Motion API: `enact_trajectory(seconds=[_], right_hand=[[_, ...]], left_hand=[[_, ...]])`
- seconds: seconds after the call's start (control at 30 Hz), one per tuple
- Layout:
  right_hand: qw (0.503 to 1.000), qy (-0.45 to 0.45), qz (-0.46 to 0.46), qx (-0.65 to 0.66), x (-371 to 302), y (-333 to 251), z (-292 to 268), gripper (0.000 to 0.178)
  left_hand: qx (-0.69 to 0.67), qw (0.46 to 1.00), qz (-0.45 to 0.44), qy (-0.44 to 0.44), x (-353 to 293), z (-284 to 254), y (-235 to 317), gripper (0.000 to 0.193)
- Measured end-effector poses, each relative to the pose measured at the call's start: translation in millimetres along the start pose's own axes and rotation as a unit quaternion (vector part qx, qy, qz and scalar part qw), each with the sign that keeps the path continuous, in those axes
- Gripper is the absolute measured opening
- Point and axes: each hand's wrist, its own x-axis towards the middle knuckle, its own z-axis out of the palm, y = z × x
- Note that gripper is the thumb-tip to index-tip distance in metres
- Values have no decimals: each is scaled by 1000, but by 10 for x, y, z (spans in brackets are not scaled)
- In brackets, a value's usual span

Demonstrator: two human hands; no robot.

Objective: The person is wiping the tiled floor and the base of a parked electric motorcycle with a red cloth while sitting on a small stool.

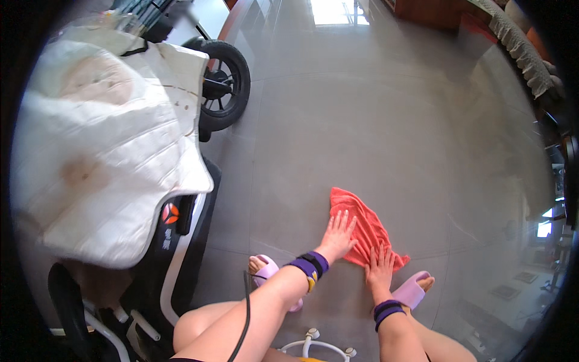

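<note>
A coral-red cloth [365, 226] lies spread and wrinkled on the grey tiled floor in front of my feet. My left hand [339, 236] rests flat with fingers outstretched on its left side. Close to its lower right edge, my right hand [379, 273] presses down on the fabric, fingers spread. Both palms are turned to the floor, and neither hand grips the cloth. Purple bands circle both of my wrists. A thin black cable runs along my left forearm.
My feet wear pink slippers [412, 291] on either side. A white wheeled base [312, 344] stands between my legs. At left is a scooter with a stained white quilted cover [139, 151] and a black wheel [224, 84]. Wooden furniture [428, 13] stands at the far right.
</note>
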Motion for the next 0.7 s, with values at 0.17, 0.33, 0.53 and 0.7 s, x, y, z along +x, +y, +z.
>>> enact_trajectory(seconds=[0.17,0.33,0.53,0.7], right_hand=[[997,6,62,-34,743,-262,290,88],[995,49,90,-7,1938,-700,235,89],[994,100,50,21,3451,-1174,244,90],[997,57,-53,-1,4720,-1388,86,87]], left_hand=[[30,997,1,70,765,120,-182,94],[40,986,89,136,1899,-466,-938,92],[135,982,41,127,3003,-1284,-2127,91],[179,969,-126,117,3410,-1904,-2944,91]])
